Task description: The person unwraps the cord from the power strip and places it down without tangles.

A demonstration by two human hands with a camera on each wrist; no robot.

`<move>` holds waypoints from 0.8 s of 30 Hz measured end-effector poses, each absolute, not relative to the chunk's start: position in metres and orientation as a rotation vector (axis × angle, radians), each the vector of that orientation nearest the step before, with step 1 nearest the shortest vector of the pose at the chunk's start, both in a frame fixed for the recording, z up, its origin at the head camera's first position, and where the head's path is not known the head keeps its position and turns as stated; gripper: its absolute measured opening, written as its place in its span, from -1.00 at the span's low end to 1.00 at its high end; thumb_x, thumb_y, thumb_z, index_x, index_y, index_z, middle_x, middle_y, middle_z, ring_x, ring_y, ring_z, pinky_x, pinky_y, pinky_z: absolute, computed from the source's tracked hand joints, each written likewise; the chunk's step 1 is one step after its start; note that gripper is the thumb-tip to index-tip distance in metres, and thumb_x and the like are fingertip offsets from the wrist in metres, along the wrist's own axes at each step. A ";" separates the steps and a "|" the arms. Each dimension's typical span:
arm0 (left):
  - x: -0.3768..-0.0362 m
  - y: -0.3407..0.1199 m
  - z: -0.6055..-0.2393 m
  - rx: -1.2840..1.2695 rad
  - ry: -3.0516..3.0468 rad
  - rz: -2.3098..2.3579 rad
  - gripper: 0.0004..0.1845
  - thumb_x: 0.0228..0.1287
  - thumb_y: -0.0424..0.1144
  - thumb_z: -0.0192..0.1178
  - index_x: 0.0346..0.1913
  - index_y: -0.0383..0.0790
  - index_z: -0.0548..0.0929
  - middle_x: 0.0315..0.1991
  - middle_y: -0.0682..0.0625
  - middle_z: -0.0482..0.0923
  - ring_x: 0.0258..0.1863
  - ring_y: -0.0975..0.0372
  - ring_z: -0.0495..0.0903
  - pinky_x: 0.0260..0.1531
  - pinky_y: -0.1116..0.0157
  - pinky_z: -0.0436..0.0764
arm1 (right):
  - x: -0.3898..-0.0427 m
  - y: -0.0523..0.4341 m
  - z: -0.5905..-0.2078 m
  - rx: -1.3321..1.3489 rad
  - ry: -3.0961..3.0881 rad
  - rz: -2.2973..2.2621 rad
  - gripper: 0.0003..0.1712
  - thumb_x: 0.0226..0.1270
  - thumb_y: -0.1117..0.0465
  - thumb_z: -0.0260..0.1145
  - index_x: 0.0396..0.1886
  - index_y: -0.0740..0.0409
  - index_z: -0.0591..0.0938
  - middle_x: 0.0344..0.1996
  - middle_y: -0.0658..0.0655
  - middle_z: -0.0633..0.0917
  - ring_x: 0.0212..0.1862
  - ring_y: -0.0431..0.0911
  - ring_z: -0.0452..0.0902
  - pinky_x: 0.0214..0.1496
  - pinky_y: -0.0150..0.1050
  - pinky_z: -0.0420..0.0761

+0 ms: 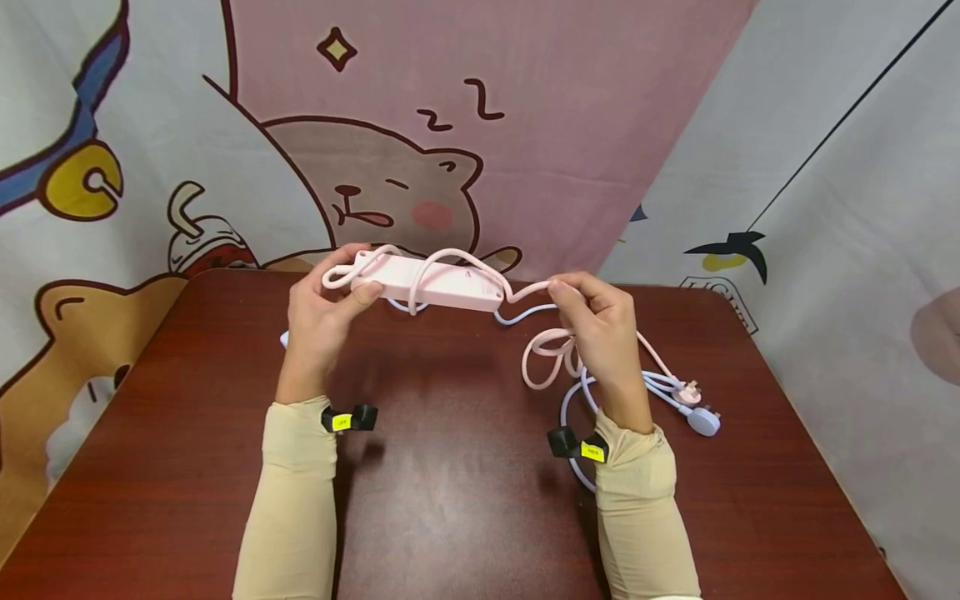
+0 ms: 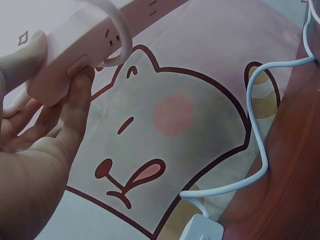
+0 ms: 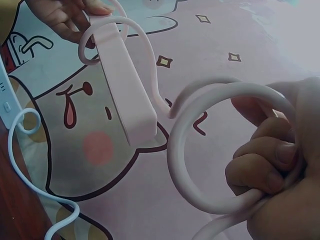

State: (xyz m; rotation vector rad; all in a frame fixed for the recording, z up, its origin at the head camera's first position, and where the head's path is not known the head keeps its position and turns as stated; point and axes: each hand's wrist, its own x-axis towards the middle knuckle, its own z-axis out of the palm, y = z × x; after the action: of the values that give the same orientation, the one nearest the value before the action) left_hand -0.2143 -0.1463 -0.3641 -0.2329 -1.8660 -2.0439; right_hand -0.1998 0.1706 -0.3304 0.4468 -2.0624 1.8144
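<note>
A pink power strip (image 1: 435, 283) (image 2: 75, 45) (image 3: 125, 90) is held up above the dark red table (image 1: 450, 467). My left hand (image 1: 318, 321) (image 2: 45, 145) grips its left end, thumb on top. The strip's pink cord (image 1: 450, 258) (image 3: 190, 130) loops over the strip and runs right. My right hand (image 1: 596, 329) (image 3: 272, 170) pinches this cord just past the strip's right end. Below that hand the cord hangs in a loop (image 1: 543, 358) and ends in a pink plug (image 1: 687, 390) on the table.
A second, white-blue cord (image 1: 577, 400) (image 2: 255, 130) (image 3: 20, 150) lies on the table with its plug (image 1: 703, 421) beside the pink one; its white strip (image 2: 202, 230) (image 3: 4, 95) lies under the hands. Cartoon-printed cloth (image 1: 390, 167) hangs behind and beside the table.
</note>
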 end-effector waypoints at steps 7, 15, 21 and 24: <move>-0.216 -0.143 -0.364 -0.196 -1.806 -2.073 -0.48 0.16 -0.48 0.43 0.23 -0.28 0.64 0.04 0.06 0.67 -0.09 0.28 0.61 -0.15 0.51 0.66 | -0.199 0.172 -0.330 0.499 -2.048 1.834 -0.85 0.41 0.37 0.31 -0.34 0.31 0.75 -0.74 -0.13 0.42 -0.63 -0.28 0.26 -0.59 -0.38 0.23; -0.215 -0.140 -0.369 -0.148 -1.755 -2.125 -0.46 0.17 -0.52 0.41 0.25 -0.30 0.61 0.07 0.04 0.66 -0.06 0.26 0.63 -0.10 0.49 0.69 | -0.193 0.176 -0.333 0.512 -2.156 1.781 -0.86 0.36 0.39 0.33 -0.31 0.45 0.73 -0.59 -0.20 0.65 -0.58 -0.35 0.40 -0.55 -0.44 0.41; -0.218 -0.140 -0.368 -0.133 -1.727 -2.085 -0.46 0.16 -0.51 0.42 0.25 -0.30 0.62 0.06 0.03 0.64 -0.06 0.26 0.63 -0.09 0.50 0.66 | -0.194 0.176 -0.332 0.560 -2.213 1.801 -0.88 0.35 0.40 0.33 -0.32 0.42 0.73 -0.63 -0.15 0.61 -0.64 -0.37 0.39 -0.63 -0.44 0.42; -0.220 -0.140 -0.366 -0.101 -1.710 -2.074 -0.46 0.16 -0.50 0.43 0.25 -0.29 0.62 0.05 0.03 0.61 -0.04 0.25 0.61 -0.09 0.50 0.66 | -0.195 0.176 -0.332 0.584 -2.267 1.800 -0.87 0.35 0.39 0.32 -0.34 0.41 0.73 -0.61 -0.16 0.61 -0.58 -0.37 0.41 -0.57 -0.45 0.44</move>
State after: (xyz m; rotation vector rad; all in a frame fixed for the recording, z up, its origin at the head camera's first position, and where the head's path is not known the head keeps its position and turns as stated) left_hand -0.2198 -0.1403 -0.3658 -0.1014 -1.7099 -2.0735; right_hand -0.1954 0.1761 -0.3316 0.5842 -2.2674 1.7995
